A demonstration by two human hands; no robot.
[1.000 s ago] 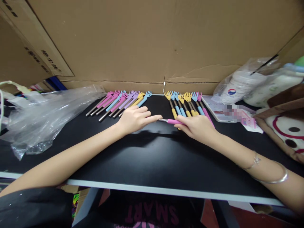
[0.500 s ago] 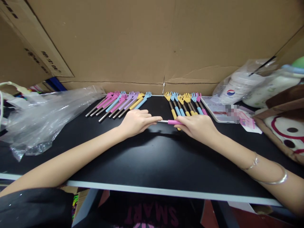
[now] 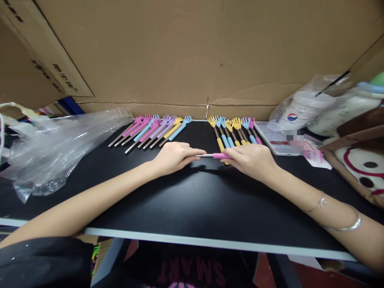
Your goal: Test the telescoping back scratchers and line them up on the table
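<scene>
Between my hands, above the black table, a back scratcher (image 3: pixel 219 156) lies level, with a pink sleeve and a thin metal rod; its claw end does not show. My left hand (image 3: pixel 173 157) pinches the rod's left end between thumb and fingers. The pink sleeve is gripped in my right hand (image 3: pixel 252 160), which covers its right part. Behind my left hand lies a row of back scratchers (image 3: pixel 159 129) with pink, blue, purple and yellow claws and bare rods. A second row of back scratchers (image 3: pixel 235 130), with coloured sleeves, lies beyond my right hand and is partly covered by it.
A crumpled clear plastic bag (image 3: pixel 57 148) lies on the left. On the right are a phone (image 3: pixel 274 140), a pink-and-white card (image 3: pixel 318 156), a bagged Pepsi cup (image 3: pixel 300 108) and a brown plush-like item (image 3: pixel 357 160). Cardboard (image 3: pixel 150 52) walls the back; the table's pale edge (image 3: pixel 210 242) runs in front.
My left thumb and fingers have closed into a pinch on the rod's end, and slightly more rod shows. Both hands stay in nearly the same place; the rows are unchanged.
</scene>
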